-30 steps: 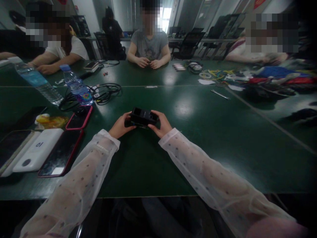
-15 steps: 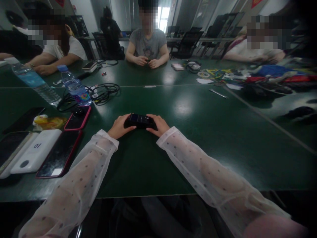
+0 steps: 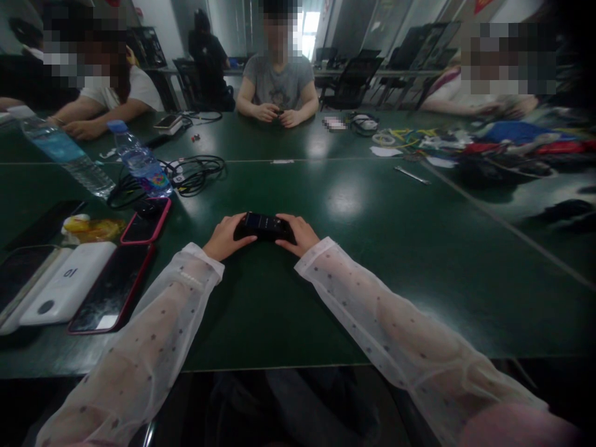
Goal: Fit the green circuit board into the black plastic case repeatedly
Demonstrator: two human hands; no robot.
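A small black device with a dark screen and tiny light markings on its top lies at the middle of the green table. My left hand grips its left end, thumb along the near side and fingers over the far side. Round the right end my right hand is closed in the same way. The exact kind of device cannot be made out. Sheer white dotted sleeves cover both my forearms.
On the left lie a pink-edged phone, a red-edged phone and a white power bank. Behind them stand water bottles beside coiled black cables. A wrench lies right. People sit opposite.
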